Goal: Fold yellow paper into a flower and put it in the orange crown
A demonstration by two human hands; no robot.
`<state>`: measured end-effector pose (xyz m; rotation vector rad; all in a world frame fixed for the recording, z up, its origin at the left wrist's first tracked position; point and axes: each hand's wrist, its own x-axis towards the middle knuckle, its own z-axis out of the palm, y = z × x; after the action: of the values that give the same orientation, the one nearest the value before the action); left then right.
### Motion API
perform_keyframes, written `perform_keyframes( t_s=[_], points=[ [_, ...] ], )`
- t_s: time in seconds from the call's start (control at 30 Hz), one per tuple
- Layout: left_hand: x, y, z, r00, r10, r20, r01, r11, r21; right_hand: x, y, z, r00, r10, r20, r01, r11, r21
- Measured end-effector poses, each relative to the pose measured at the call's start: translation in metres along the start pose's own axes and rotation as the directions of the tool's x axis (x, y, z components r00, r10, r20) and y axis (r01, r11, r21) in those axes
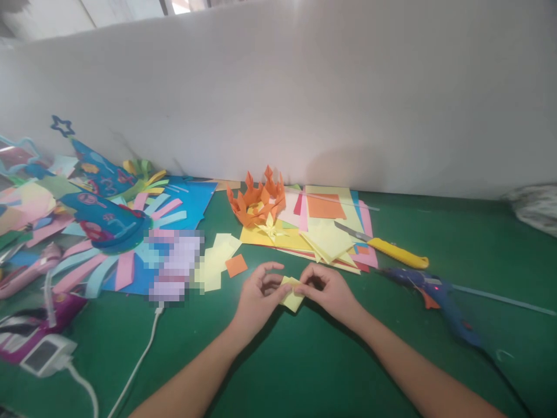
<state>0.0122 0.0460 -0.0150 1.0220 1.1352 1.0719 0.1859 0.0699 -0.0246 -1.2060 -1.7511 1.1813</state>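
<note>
A small folded piece of pale yellow paper (292, 296) is pinched between both of my hands just above the green table (304, 360). My left hand (257, 297) grips its left side with thumb and fingers. On the paper's right edge, the fingertips of my right hand (327, 290) are closed. Beyond the hands lies a stack of coloured paper sheets (322, 229) with an orange folded paper crown (256, 200) beside it.
A yellow-handled utility knife (389, 249) lies on the paper stack's right edge. To the right is a blue glue gun (439, 299). Loose yellow and orange squares (224, 258) and blue paper crafts (104, 215) lie left. A white charger (43, 355) and cable sit at front left.
</note>
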Motion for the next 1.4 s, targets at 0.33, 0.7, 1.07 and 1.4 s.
perform_keyframes(
  t_s=[0.33,0.7,1.07,1.4],
  points=[
    [-0.0006,0.0056,-0.0009,0.999,-0.029,-0.042,0.022,0.987,-0.157,0.0005,-0.0055,-0.0034,0.991,-0.087,0.105,0.104,0.98,-0.171],
    [0.0001,0.0007,0.0004,0.995,-0.037,-0.09,0.025,0.991,-0.132,0.0011,-0.003,-0.0018,0.995,-0.077,0.062,0.088,0.974,-0.21],
    [0.0007,0.0019,-0.0006,0.992,-0.039,-0.123,0.028,0.996,-0.087,0.0008,-0.007,-0.0044,0.992,-0.077,0.103,0.088,0.99,-0.106],
    [0.0007,-0.0001,-0.001,0.99,-0.071,-0.121,0.06,0.994,-0.088,0.0019,-0.0053,-0.0023,0.996,-0.055,0.067,0.063,0.989,-0.135]
  ],
)
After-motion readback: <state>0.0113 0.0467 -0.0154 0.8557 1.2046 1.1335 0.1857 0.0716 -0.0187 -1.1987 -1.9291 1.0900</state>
